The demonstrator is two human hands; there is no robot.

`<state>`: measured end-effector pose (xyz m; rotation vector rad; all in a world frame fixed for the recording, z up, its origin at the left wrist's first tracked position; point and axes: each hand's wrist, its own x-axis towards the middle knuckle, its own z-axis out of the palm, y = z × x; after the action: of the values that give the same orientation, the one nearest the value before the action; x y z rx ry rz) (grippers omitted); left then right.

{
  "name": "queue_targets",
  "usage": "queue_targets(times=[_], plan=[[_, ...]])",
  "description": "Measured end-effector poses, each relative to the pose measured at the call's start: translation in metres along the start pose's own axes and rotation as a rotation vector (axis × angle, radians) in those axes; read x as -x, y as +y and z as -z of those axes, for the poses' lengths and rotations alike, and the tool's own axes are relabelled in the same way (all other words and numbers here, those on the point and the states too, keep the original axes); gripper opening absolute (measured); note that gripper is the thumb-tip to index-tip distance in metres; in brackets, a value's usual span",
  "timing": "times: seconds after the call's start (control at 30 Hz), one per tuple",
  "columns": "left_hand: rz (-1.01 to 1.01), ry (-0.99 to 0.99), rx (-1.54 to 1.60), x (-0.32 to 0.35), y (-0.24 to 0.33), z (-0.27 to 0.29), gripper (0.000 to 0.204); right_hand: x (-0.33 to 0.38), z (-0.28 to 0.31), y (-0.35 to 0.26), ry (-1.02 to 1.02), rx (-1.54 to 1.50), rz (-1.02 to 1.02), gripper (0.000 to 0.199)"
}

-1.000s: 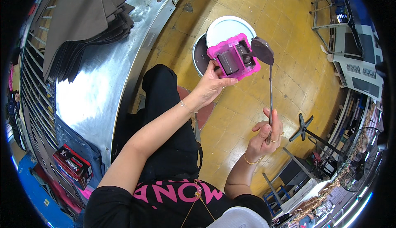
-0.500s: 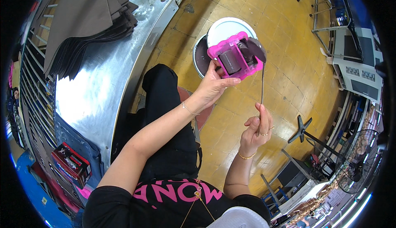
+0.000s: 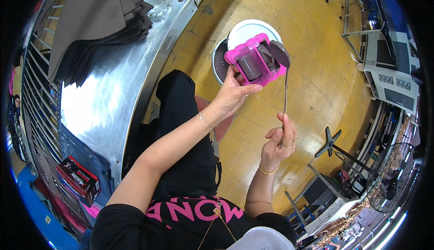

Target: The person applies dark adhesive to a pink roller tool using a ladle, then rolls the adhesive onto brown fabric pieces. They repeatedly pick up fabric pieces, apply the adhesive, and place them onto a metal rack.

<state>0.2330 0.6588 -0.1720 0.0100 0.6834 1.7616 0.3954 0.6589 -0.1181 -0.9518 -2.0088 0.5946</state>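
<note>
Far to the left a stack of dark grey sheets point(image 3: 97, 21) lies fanned on the shiny metal table point(image 3: 108, 101), and a red and black box point(image 3: 77, 179) sits low at its near end. The person sits beside the table in dark clothes, both arms raised over the floor. The left hand point(image 3: 233, 97) has its fingers closed on the lower edge of a pink moulded tray point(image 3: 255, 60), held up and tilted, with a dark cylindrical block point(image 3: 249, 66) seated in it. Below and to the right, the right hand point(image 3: 280, 142) pinches the lower end of a thin metal rod point(image 3: 285, 98) between narrow fingers; the rod's long axis runs almost straight up from that hand, and its dark flat paddle head point(image 3: 280, 52) touches the tray's upper right corner. So the tray lies above and slightly left of the right hand, with the left hand nearer to it. Behind the tray a round white lid on a dark bucket point(image 3: 246, 30) stands on the yellow tiled floor point(image 3: 312, 87). Further right are a grey machine point(image 3: 391, 85) and a standing fan point(image 3: 389, 177).
</note>
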Motion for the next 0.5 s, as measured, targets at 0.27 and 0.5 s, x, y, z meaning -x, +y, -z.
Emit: queue_targets(times=[0.27, 0.5], plan=[[-0.098, -0.007, -0.087, -0.004, 0.000, 0.007, 0.075, -0.005, 0.001, -0.007, 0.060, -0.092, 0.032, 0.029], [0.002, 0.058, 0.030, 0.000, 0.003, 0.021, 0.071, -0.019, 0.013, -0.013, 0.354, -0.834, -0.474, 0.037]])
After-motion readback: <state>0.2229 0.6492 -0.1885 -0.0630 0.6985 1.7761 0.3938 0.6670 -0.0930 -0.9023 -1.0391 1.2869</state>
